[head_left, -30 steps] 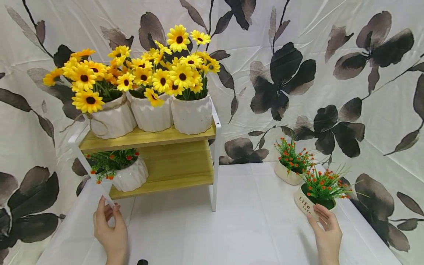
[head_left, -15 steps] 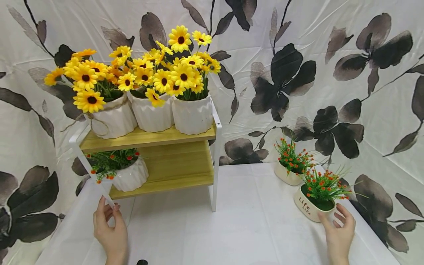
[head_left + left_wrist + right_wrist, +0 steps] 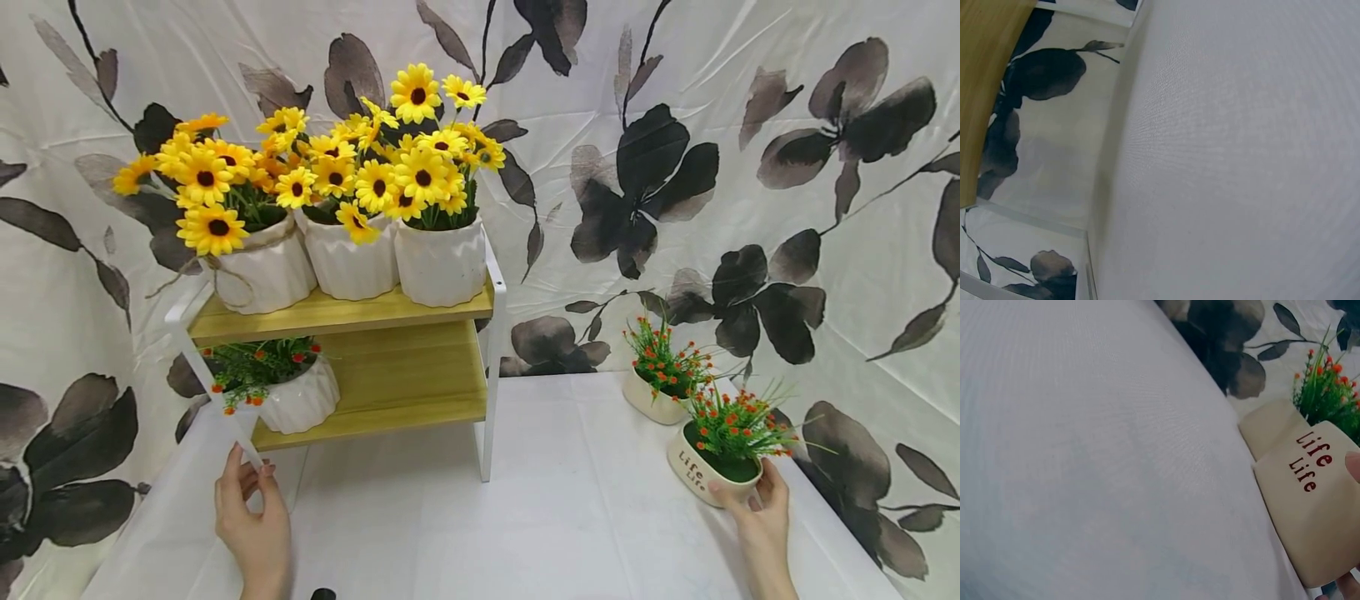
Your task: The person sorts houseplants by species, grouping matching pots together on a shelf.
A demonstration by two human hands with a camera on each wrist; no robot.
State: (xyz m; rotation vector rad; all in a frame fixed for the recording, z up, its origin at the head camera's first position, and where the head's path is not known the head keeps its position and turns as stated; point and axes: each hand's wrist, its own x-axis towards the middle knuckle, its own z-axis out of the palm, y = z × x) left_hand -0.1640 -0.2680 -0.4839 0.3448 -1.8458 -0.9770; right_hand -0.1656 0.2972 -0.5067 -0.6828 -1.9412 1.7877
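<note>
My right hand (image 3: 757, 517) grips the near end of an oval cream planter (image 3: 1300, 512) printed "Life Life", thumb on its front and fingers round the end. Green grass with small orange-red flowers (image 3: 738, 425) grows out of it. At the left, my left hand (image 3: 251, 517) pinches the white front leg of a two-tier shelf (image 3: 405, 404) between thumb and fingers. Neither the left hand nor its hold shows in the left wrist view, where a wooden board (image 3: 988, 81) and the tablecloth appear.
Three white pots of yellow sunflowers (image 3: 442, 262) stand on the top tier. A white pot with red flowers (image 3: 300, 396) sits at the lower tier's left end. A second cream planter (image 3: 652, 400) stands just behind the held one. Floral cloth (image 3: 637, 208) hangs behind the white table (image 3: 540, 517).
My right hand has slid from the planter's front to its near right end and closed round it. The left hand keeps its hold on the shelf leg. The head view has shifted slightly.
</note>
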